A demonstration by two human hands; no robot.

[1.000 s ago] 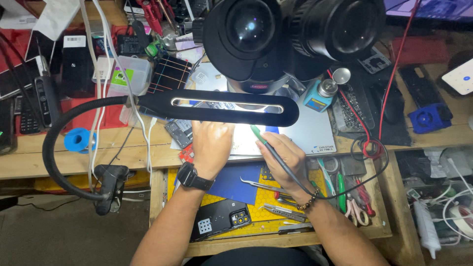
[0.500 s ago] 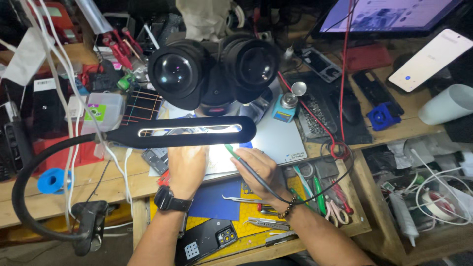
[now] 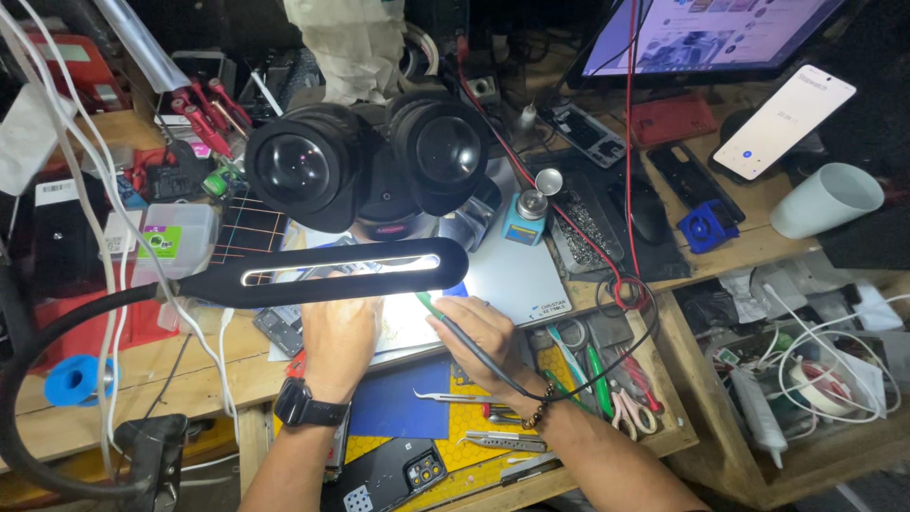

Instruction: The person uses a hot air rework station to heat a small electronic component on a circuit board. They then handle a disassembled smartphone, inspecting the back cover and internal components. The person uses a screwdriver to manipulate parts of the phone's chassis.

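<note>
1. A dark phone [image 3: 393, 474], lying back up with its camera cluster showing, is seen nearest the viewer on the yellow honeycomb mat [image 3: 464, 422]; a blue pad [image 3: 398, 403] and steel tweezers [image 3: 450, 395] are laid on the same mat.
2. The left hand [image 3: 338, 343], with a black watch [image 3: 308, 410] worn at the wrist, is pressed flat, fingers together, on the lit work plate [image 3: 412, 327] beneath the lamp; what lies under the palm cannot be told.
3. The right hand [image 3: 488, 343] is closed in a pen grip around a thin soldering iron [image 3: 445, 322]; the iron is dark with a green collar near the tip, its tip is pointed at the lit plate just beside the left hand, and its black cord is trailed back over the wrist.
4. Compared with half a second ago, both hands are kept in the same pose on the plate; the microscope is shown lower and further left in the view, and the white cup is brought fully into view at the right.
5. A wooden tray [image 3: 664, 431] is set to the right of the mat; scissors [image 3: 569, 341], green-handled and pink-handled cutters are held in it.
6. The black bar lamp [image 3: 332, 272] is stretched just above the hands; the twin eyepieces of the microscope [image 3: 379, 166] are seen over it.
7. Farther off, a small blue bottle [image 3: 523, 220], a white cup [image 3: 827, 199] lying on its side, a lit phone [image 3: 785, 120] and a monitor [image 3: 701, 38] are seen.
</note>
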